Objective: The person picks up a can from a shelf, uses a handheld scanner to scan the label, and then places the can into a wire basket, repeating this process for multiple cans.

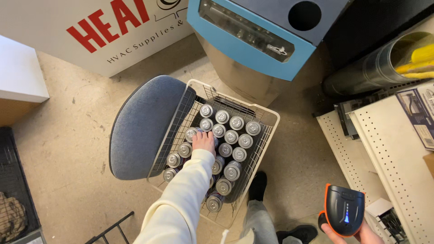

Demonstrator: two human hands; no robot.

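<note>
Far left of the basket (pixel 270 118): a white box edge and a dark wire crate on the concrete floor (pixel 68 135). Just left of the basket, touching its rim: a round blue chair seat (pixel 140 126). Inside the basket: rows of upright spray cans (pixel 231 136), silver tops showing, filling most of it, none visibly lifted out. Left hand (pixel 204 141), cream sleeve, reaching down among the cans at the basket's left side, fingers curled over one can top; a full grip cannot be told from above. Behind the basket: a blue-rimmed bin (pixel 253 40) with a round hole in its lid. Right of the basket: white pegboard shelves (pixel 384 144) lying flat, a dark tube beyond them. Lower right of the basket: right hand (pixel 348 232) closed around a black and orange handheld scanner (pixel 344 210), held well apart from the cans.
</note>
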